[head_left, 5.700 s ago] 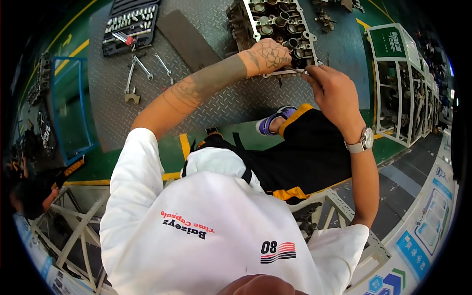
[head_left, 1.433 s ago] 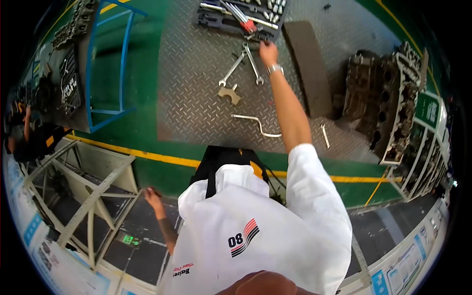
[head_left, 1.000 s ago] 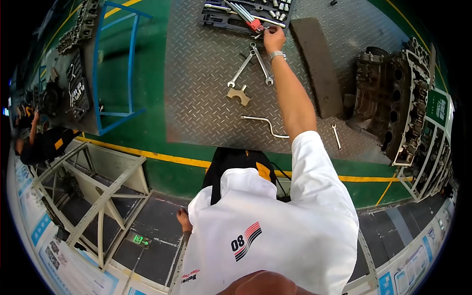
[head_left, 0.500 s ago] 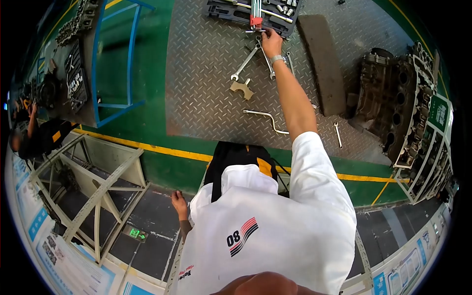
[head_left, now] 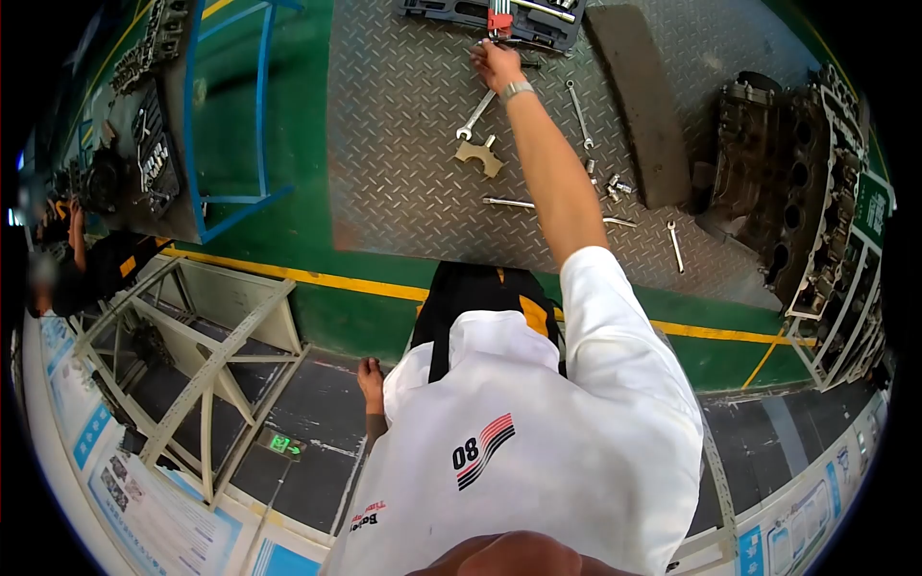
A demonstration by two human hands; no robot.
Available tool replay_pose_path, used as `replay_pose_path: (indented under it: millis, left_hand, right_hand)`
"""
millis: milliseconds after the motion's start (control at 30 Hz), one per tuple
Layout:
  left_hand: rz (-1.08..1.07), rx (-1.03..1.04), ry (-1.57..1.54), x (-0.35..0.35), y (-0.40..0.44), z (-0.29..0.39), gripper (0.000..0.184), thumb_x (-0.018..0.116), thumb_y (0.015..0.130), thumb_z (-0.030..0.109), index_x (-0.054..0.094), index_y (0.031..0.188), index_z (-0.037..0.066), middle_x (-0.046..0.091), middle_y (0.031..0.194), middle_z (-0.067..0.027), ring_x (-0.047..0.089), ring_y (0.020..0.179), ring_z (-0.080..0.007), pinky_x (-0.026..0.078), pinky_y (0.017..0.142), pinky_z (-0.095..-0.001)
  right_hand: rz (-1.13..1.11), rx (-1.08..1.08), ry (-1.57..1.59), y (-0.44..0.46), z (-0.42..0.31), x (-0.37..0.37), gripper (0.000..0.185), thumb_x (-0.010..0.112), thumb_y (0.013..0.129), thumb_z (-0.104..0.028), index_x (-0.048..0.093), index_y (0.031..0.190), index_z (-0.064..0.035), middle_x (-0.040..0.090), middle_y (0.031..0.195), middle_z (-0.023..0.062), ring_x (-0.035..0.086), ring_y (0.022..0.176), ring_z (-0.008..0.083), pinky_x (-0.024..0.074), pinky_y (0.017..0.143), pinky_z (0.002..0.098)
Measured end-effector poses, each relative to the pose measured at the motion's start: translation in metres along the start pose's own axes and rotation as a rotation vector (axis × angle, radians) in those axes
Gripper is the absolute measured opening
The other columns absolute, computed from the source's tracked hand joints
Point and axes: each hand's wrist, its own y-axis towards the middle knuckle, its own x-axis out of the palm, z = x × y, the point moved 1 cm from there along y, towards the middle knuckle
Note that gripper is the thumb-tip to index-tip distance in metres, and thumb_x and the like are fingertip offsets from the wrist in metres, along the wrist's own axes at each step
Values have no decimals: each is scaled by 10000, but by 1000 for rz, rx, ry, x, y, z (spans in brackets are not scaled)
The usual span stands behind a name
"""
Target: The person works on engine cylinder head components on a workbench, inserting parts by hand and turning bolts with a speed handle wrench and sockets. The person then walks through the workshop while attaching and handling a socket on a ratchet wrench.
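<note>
My right hand (head_left: 497, 65) reaches over the metal table, fingers bent together just below a red hex key holder (head_left: 499, 23) at the open tool case (head_left: 447, 12). What those fingers hold, if anything, is too small to make out. Below the hand lies a combination wrench (head_left: 474, 117), its upper end hidden by the hand. Close by is a tan curved block (head_left: 479, 156) with a metal stub. A second wrench (head_left: 579, 113) lies right of my forearm, which covers the middle of a bent crank handle (head_left: 507, 203). My left hand (head_left: 371, 382) hangs at my side, loosely open and holding nothing.
A long dark slab (head_left: 639, 110) and an engine block (head_left: 754, 168) occupy the table's right side. Sockets (head_left: 617, 185) and a small wrench (head_left: 675, 247) lie nearer. At left are a blue frame (head_left: 262, 115), a beige metal frame (head_left: 216, 374) and another person (head_left: 91, 264).
My right hand has moved left, along the near edge of the tool case. Sockets previously hidden by my forearm now show, while the crank handle's middle is covered. My left hand still hangs.
</note>
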Motion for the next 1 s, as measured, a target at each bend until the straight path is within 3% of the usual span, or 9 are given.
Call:
replay_pose_path:
  millis: [67, 200, 367, 533, 600, 667, 700, 833, 1000]
  left_hand:
    - [3, 2, -113, 0, 3, 13, 287, 527, 980, 288, 570, 894, 17, 528, 676, -19, 448, 542, -99, 377, 490, -275]
    - [-44, -54, -421, -6, 1, 64, 257, 505, 1003, 269, 518, 881, 43, 445, 662, 4, 416, 553, -88, 356, 490, -267]
    - [-121, 278, -579, -1, -10, 156, 220, 467, 1026, 235, 490, 930, 38, 430, 754, -17, 417, 623, -100, 371, 550, -264]
    - [-207, 615, -497, 11, -10, 299, 141, 468, 984, 95, 539, 1047, -9, 544, 856, -39, 492, 740, -102, 426, 656, -255]
    - [-129, 769, -349, 21, -24, 389, 323, 604, 909, 146, 539, 1177, -21, 627, 1057, -140, 602, 953, -210, 484, 844, -306]
    - [-3, 1039, -220, 47, -35, 469, 637, 751, 772, 252, 488, 1303, 18, 492, 1266, -233, 522, 1151, -380, 469, 938, -445]
    - [125, 1204, -101, 62, -34, 499, 725, 774, 731, 255, 456, 1358, 80, 478, 1230, -236, 485, 1137, -412, 471, 908, -461]
    - [270, 1381, -174, 117, -19, 523, 569, 776, 644, 153, 604, 1184, 103, 525, 1022, -195, 503, 995, -377, 446, 847, -474]
    - [189, 1535, -213, 163, -12, 474, 306, 751, 639, 135, 656, 929, 102, 538, 997, -177, 523, 946, -362, 478, 733, -441]
  right_hand:
    - [42, 109, 431, 11, 2, 11, 174, 632, 920, -206, 567, 1013, -74, 642, 760, 88, 611, 594, 181, 468, 450, 308]
    - [122, -128, 372, -27, -23, 10, 174, 634, 928, -213, 572, 1022, -80, 598, 773, 39, 585, 655, 164, 489, 532, 323]
    - [-157, -211, 51, -108, -114, -7, 313, 562, 959, -378, 599, 952, -67, 623, 791, 38, 606, 647, 143, 473, 514, 295]
    - [40, -480, -547, -116, -189, -2, 463, 494, 953, -439, 671, 864, -21, 673, 750, 132, 635, 624, 244, 465, 562, 366]
    - [98, -715, -988, -207, -214, 12, 482, 473, 940, -454, 712, 911, -37, 674, 804, 213, 640, 716, 377, 470, 676, 437]
    - [-46, -714, -1153, -257, -201, 7, 492, 476, 952, -448, 735, 906, -33, 626, 644, 125, 600, 647, 192, 441, 619, 361]
    - [-68, -627, -1205, -292, -191, 9, 468, 484, 957, -435, 736, 919, -42, 635, 653, 134, 608, 637, 205, 459, 634, 367]
    - [-215, -678, -1321, -375, -138, -2, 400, 515, 939, -354, 650, 787, -10, 603, 723, 251, 606, 690, 441, 455, 591, 505]
    - [-133, -490, -1126, -387, -82, -38, 376, 526, 947, -315, 652, 813, 13, 582, 657, 244, 590, 630, 426, 427, 552, 473]
